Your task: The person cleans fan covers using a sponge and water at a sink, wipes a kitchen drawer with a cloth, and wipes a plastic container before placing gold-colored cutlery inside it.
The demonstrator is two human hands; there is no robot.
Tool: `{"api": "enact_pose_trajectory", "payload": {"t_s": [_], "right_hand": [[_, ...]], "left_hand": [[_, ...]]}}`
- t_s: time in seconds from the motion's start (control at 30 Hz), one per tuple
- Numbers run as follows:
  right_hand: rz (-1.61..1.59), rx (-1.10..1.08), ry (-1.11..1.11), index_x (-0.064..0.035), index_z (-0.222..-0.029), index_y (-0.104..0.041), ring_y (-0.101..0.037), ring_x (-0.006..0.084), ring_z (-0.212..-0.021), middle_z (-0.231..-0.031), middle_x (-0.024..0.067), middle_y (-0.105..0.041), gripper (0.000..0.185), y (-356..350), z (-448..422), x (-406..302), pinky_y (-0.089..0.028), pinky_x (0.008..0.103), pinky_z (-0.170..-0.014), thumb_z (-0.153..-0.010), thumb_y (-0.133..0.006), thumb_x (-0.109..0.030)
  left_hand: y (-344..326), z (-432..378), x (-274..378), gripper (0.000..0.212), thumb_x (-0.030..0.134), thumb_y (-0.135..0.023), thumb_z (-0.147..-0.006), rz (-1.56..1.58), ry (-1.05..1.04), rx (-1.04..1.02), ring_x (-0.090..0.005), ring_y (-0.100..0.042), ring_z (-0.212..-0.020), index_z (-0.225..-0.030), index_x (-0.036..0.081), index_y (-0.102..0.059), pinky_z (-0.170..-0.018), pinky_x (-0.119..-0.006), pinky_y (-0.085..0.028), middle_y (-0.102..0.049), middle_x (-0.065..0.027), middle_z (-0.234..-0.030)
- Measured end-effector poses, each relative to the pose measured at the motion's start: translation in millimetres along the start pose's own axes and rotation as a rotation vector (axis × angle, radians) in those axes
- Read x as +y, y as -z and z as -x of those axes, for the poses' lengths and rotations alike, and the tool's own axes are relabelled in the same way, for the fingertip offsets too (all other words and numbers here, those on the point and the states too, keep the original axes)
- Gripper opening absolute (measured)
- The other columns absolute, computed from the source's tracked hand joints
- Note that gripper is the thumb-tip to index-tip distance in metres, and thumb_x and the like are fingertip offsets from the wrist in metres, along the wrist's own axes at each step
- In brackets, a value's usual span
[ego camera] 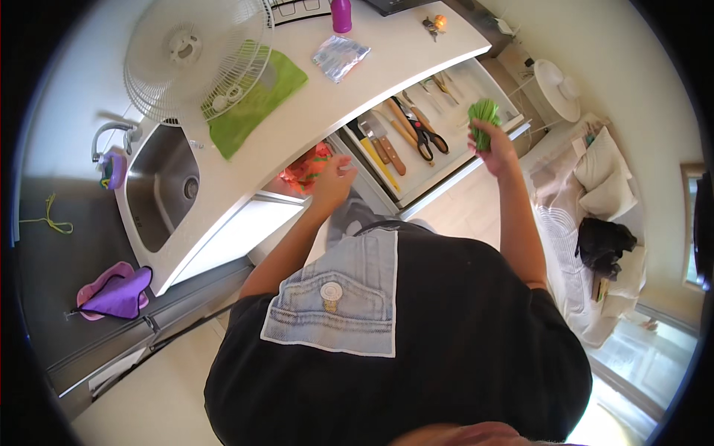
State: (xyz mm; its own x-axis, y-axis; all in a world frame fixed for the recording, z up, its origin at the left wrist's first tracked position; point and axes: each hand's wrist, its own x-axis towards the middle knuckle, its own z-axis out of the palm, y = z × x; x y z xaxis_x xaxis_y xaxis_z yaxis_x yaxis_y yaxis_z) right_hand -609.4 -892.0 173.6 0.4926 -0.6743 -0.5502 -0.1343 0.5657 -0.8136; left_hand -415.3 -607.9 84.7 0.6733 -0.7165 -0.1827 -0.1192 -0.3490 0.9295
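Note:
My right hand (pixel 493 148) is closed around a bunched bright green thing (pixel 483 114), perhaps cloth or a brush, over the outer edge of an open drawer (pixel 463 131). In that drawer lie black-handled scissors (pixel 427 136), wooden-handled knives (pixel 390 150), a long yellow-handled tool (pixel 379 167) and other utensils. My left hand (pixel 334 181) is at a lower compartment under the counter, beside crumpled red-orange and green material (pixel 307 167). Its fingers are bent, and whether they grip anything cannot be told.
The white counter (pixel 312 111) bears a fan (pixel 189 50), a green cloth (pixel 256 106), a silvery packet (pixel 340 57), a purple bottle (pixel 341 15) and keys (pixel 432 27). A steel sink (pixel 162 189) is at left, with purple cloth (pixel 120 292) below it. A bed (pixel 569 234) stands at right.

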Motion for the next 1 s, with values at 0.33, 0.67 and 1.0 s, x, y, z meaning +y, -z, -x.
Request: {"api": "enact_pose_trajectory", "payload": {"t_s": [0.33,0.67,1.0], "right_hand": [[0.158,-0.311,0.146,-0.0022,-0.113,-0.045,-0.056,0.0231,-0.089,-0.099,0.0118,-0.054,0.045,-41,-188,-103,-0.05,0.0354,-0.075,-0.077,-0.065,-0.02],[1.177,0.06,0.711,0.0028,-0.127,-0.038,-0.041,0.0355,-0.119,-0.126,0.0261,-0.042,0.068,156,-381,-50,-0.033,0.0393,-0.099,-0.075,-0.063,-0.034],[1.433,0.01,0.458,-0.0006,-0.107,-0.049,-0.056,0.043,-0.09,-0.095,0.0264,-0.058,0.032,199,-331,-11,-0.044,0.0456,-0.077,-0.085,-0.047,-0.023]], "left_hand": [[-86,-28,13,0.048,0.029,-0.06,-0.078,-0.245,0.175,0.222,-0.0331,-0.052,-0.102,-0.114,-0.001,-0.049,-0.088,-0.038,-0.041,-0.053,-0.0215,-0.111],[-160,-25,20,0.071,0.019,-0.059,-0.075,-0.754,0.376,0.432,-0.036,-0.043,-0.112,-0.133,-0.001,-0.025,-0.096,-0.043,-0.034,-0.038,-0.0217,-0.128],[-187,-1,3,0.058,0.016,-0.04,-0.082,-1.088,0.653,0.26,-0.0283,-0.012,-0.135,-0.138,0.013,-0.027,-0.107,-0.051,-0.003,-0.023,-0.0174,-0.142]]}}
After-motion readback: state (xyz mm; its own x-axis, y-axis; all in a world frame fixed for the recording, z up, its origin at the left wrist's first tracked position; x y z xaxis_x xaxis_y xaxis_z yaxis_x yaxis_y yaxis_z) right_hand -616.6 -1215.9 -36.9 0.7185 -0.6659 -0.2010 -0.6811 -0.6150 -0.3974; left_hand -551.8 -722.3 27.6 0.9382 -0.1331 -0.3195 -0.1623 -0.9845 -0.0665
